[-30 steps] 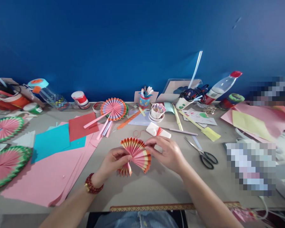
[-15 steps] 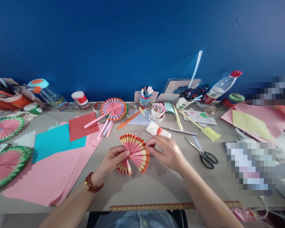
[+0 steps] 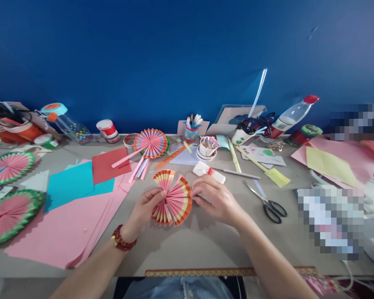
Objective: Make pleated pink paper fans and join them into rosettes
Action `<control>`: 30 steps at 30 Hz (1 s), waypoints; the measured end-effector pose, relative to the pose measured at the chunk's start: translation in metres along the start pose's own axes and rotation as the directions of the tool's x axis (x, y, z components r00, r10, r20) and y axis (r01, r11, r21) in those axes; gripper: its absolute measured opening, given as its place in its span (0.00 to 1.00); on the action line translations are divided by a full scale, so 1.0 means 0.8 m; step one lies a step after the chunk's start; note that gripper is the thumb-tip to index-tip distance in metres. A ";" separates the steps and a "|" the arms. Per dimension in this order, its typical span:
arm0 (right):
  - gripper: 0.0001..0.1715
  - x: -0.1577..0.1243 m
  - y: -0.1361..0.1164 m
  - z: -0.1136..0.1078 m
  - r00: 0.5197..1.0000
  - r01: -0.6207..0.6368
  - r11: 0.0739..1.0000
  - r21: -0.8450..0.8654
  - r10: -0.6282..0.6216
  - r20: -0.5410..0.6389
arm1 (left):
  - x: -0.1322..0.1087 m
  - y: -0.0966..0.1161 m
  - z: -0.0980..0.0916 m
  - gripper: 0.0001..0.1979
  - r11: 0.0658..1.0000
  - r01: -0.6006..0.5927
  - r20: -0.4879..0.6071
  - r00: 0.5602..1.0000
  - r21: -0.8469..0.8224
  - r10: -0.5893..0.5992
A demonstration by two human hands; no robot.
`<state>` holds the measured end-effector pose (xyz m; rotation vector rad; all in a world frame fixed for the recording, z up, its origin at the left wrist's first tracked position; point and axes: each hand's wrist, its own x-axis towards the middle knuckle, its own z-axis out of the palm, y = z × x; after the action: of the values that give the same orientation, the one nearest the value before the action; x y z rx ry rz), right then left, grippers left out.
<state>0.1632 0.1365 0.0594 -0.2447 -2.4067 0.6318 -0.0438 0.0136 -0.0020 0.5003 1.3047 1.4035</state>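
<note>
A pleated paper fan (image 3: pixel 179 198), pink with yellow and orange bands along its rim, is spread in separate sections between my hands. My left hand (image 3: pixel 148 205) is closed, pinching the folds near the middle with thumb and fingers. At the fan's right edge, the thumb and fingertips of my right hand (image 3: pixel 216 201) are pinched together; a thin thread there cannot be made out clearly. Behind my right hand lies a white card wound with red thread (image 3: pixel 202 167). A thin reddish loop shows just beyond the fan.
Black-handled scissors (image 3: pixel 272 211) lie to the right. Pink sheets (image 3: pixel 68 226) and blue paper (image 3: pixel 70 185) cover the left side. A finished round fan (image 3: pixel 152 143), a pen cup (image 3: pixel 191 133) and a tilted bottle (image 3: pixel 293 114) stand toward the blue wall.
The fan has opened further: an upper left section now stands apart from the right section, and the lower gap has narrowed. Both hands keep nearly the same places.
</note>
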 end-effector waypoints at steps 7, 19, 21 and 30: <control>0.08 -0.002 0.003 0.012 0.991 0.124 0.987 -0.105 -0.128 -0.034 | 0.002 0.002 0.001 0.15 1.000 -0.013 0.001 1.000 -0.010 0.013; 0.11 -0.003 0.003 0.016 0.995 0.098 0.983 -0.153 -0.098 0.012 | 0.001 0.003 0.003 0.15 0.997 -0.052 0.042 0.998 0.058 0.049; 0.10 -0.003 0.002 0.017 0.996 0.091 0.978 -0.189 -0.086 0.032 | 0.000 0.003 0.004 0.15 0.994 -0.071 0.062 0.996 0.086 0.066; 0.12 -0.002 -0.006 0.024 0.992 0.122 0.891 -0.438 -0.106 0.062 | -0.003 0.002 0.007 0.16 0.963 -0.158 0.126 0.983 0.219 0.133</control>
<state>0.1526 0.1249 0.0477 -0.2777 -2.5530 0.0262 -0.0387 0.0141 0.0021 0.8329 1.3682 1.3308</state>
